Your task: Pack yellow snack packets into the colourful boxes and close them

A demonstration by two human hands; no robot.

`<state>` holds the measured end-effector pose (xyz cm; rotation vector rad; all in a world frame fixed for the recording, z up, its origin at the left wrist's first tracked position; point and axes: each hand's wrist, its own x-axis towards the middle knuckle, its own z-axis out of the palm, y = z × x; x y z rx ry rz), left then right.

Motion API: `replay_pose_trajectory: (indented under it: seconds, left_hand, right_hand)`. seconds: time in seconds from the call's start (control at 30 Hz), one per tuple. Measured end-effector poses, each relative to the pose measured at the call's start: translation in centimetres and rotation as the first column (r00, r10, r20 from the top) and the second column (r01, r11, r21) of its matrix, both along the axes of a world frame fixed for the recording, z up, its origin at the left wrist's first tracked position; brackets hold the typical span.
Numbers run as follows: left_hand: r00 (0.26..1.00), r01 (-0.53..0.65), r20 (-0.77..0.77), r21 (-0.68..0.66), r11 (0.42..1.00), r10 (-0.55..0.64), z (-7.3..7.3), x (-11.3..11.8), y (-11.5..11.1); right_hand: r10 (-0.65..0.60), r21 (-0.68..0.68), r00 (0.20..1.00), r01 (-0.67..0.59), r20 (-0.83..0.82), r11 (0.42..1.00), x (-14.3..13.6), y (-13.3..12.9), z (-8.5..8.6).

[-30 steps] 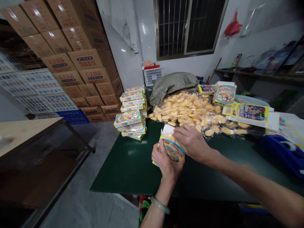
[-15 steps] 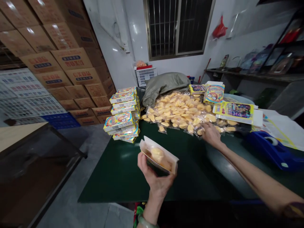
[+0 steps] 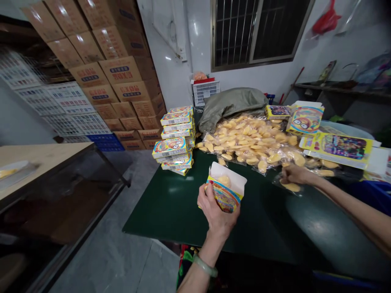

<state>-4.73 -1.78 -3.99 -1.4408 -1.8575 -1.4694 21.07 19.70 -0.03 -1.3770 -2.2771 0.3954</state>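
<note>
1. The left hand (image 3: 217, 209) is closed around a small colourful carton (image 3: 225, 190), held above the near part of the dark green table (image 3: 183, 203). Its white top flap stands open, and a yellow packet shows inside.
2. The right hand (image 3: 295, 174) is stretched out to the right, fingers pinched on a clear sachet (image 3: 290, 186) with a yellow piece in it. The sachet lies on the table at the near edge of the heap.
3. The heap of yellow sachets (image 3: 250, 140) spreads across the far middle of the table, well apart from the held carton.
4. A stack of closed cartons (image 3: 175, 140) stands at the table's left corner, beyond the left hand.
5. A grey-green sack (image 3: 232, 103) lies behind the heap; flat printed carton blanks (image 3: 339, 146) sit to its right.
6. Brown shipping boxes (image 3: 116, 77) are piled against the left wall.
</note>
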Motion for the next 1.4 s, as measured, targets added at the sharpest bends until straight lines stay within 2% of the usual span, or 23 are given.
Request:
replay_pose_trajectory:
  seconds: [0.1,0.17,0.23,0.27,0.3,0.37,0.47,0.53,0.6,0.67,0.73,0.8,0.87,0.93,1.03,1.1,1.17,1.23,1.27,1.3,1.33,1.37,1.4]
  left_hand:
    - [0.999,-0.031,-0.015,-0.054,0.998,0.031,0.2,0.3,0.4]
    - [0.998,-0.052,-0.041,-0.087,0.995,0.048,0.5,0.7,0.7]
    - [0.995,-0.07,-0.072,-0.12,0.99,0.062,0.7,1.0,0.9]
    - [0.994,-0.076,-0.087,-0.129,0.989,0.066,0.7,1.2,1.0]
    - [0.993,-0.081,-0.097,-0.133,0.988,0.068,0.8,1.3,1.0]
    - [0.991,-0.09,-0.108,-0.131,0.987,0.076,0.8,1.4,0.9]
    - [0.988,-0.121,-0.111,-0.126,0.985,0.107,0.8,1.3,0.6]
    - [0.986,-0.126,-0.121,-0.127,0.984,0.11,0.7,1.2,0.4]
    - [0.985,-0.112,-0.143,-0.117,0.987,0.095,0.6,1.1,0.2]
    - [0.985,-0.086,-0.156,-0.08,0.993,0.073,0.4,1.1,0.2]
    - [0.987,-0.057,-0.149,-0.025,0.998,0.052,0.1,1.0,0.2]
    - [0.99,-0.044,-0.129,0.038,0.998,0.049,-0.2,1.0,0.1]
    - [0.993,-0.055,-0.102,0.082,0.995,0.063,-0.5,1.0,-0.2]
    - [0.996,-0.051,-0.066,0.107,0.993,0.059,-0.7,0.7,-0.7]
    - [0.996,0.069,0.048,0.133,0.989,-0.076,-0.2,-0.5,-1.8]
    - [0.958,0.174,0.206,0.139,0.975,-0.2,0.9,-1.8,-2.3]
    - [0.87,0.254,0.398,0.146,0.956,-0.292,2.4,-3.0,-2.4]
    - [0.774,0.274,0.533,0.206,0.94,-0.342,3.7,-3.8,-2.1]
    - [0.741,0.251,0.571,0.254,0.934,-0.354,4.2,-4.0,-1.8]
    - [0.721,0.209,0.596,0.3,0.931,-0.354,4.5,-4.1,-1.6]
    - [0.711,0.151,0.616,0.337,0.929,-0.339,4.6,-4.0,-1.4]
    - [0.708,0.091,0.632,0.362,0.928,-0.316,4.6,-3.9,-1.2]
    - [0.706,0.046,0.644,0.373,0.927,-0.294,4.5,-3.7,-1.0]
  right_hand:
    - [0.063,-0.143,0.973,-0.097,-0.224,0.985,-0.8,-3.7,4.6]
    - [0.021,-0.235,0.827,-0.184,-0.561,0.954,-2.7,-7.3,7.7]
    - [0.001,-0.221,0.706,-0.222,-0.708,0.95,-5.6,-10.9,9.8]
    - [0.002,-0.194,0.688,-0.208,-0.726,0.959,-7.2,-12.5,10.3]
    - [0.009,-0.151,0.69,-0.171,-0.723,0.974,-8.8,-13.7,10.4]
    - [0.023,-0.018,0.745,-0.046,-0.667,0.999,-11.5,-14.9,9.8]
    - [0.026,0.259,0.868,0.119,-0.495,0.959,-13.4,-14.6,8.2]
    - [0.052,0.355,0.944,0.071,-0.325,0.932,-13.5,-14.0,7.7]
    - [0.115,0.316,0.983,-0.064,-0.144,0.946,-13.5,-13.7,7.7]
    - [0.178,0.224,0.984,-0.17,-0.014,0.96,-13.6,-13.7,8.0]
    - [0.26,0.13,0.965,-0.262,0.034,0.956,-13.9,-13.8,8.4]
    - [0.382,0.03,0.923,-0.383,0.042,0.923,-14.5,-13.8,8.7]
    - [0.531,-0.073,0.846,-0.527,0.053,0.847,-15.2,-13.6,9.1]
    - [0.668,-0.164,0.74,-0.651,0.078,0.741,-15.9,-13.4,9.5]
    - [0.787,-0.247,0.611,-0.753,0.084,0.61,-16.9,-13.1,10.0]
    - [0.811,-0.259,0.576,-0.771,0.106,0.582,-17.6,-13.5,10.1]
    - [0.792,-0.189,0.597,-0.77,0.126,0.61,-18.3,-14.5,10.1]
    - [0.722,0.02,0.69,-0.723,0.045,0.69,-18.5,-16.1,9.7]
    - [0.667,0.165,0.744,-0.652,-0.052,0.74,-18.4,-16.9,9.3]
    - [0.593,0.297,0.784,-0.531,-0.183,0.794,-18.1,-17.7,8.9]
    - [0.5,0.37,0.8,-0.378,-0.332,0.849,-17.6,-18.4,8.2]
    - [0.392,0.36,0.79,-0.234,-0.472,0.903,-17.0,-18.9,7.4]
    - [0.276,0.273,0.762,-0.135,-0.586,0.953,-16.4,-19.2,6.6]
